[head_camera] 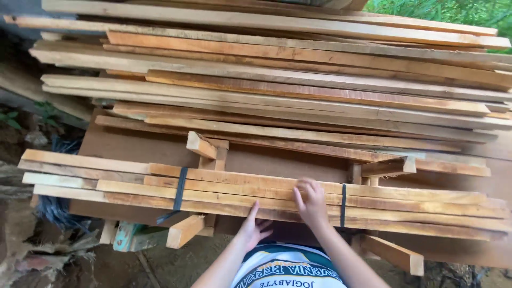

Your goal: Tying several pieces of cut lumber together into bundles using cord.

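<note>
A bundle of long wooden slats (224,191), tied with two dark straps (180,188), lies across a brown board (138,146) in front of me. My right hand (311,201) rests on top of the bundle near the right strap (343,205), fingers curled over the slats. My left hand (252,230) presses against the bundle's near edge from below, fingers spread. Neither hand is closed around a slat.
Behind the bundle rises a tall stack of long planks (298,80). Short wooden blocks (201,145) and offcuts (184,230) stick out around the bundle. Dirt ground and debris (32,250) lie at the left; green foliage (453,10) shows at top right.
</note>
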